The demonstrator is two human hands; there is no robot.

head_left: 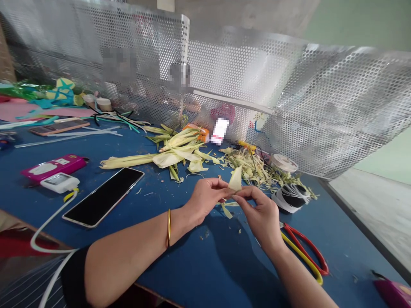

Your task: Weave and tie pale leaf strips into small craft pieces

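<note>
My left hand [205, 199] and my right hand [261, 214] meet above the blue table [199, 265]. Both pinch a small pale yellow-green leaf strip [236, 179], which stands up folded between the fingertips. A thin tail of the strip hangs below the fingers. A gold bangle sits on my left wrist. Behind the hands lies a pile of long pale leaves [170, 156] and a heap of shredded leaf scraps [257, 169].
A black phone [104, 196] lies at left, with a pink case [53, 167] and a white charger [59, 182] beside it. Red-and-yellow scissors [305, 252] lie at right, near a black tape roll [290, 196]. A perforated metal screen [289, 94] walls the back.
</note>
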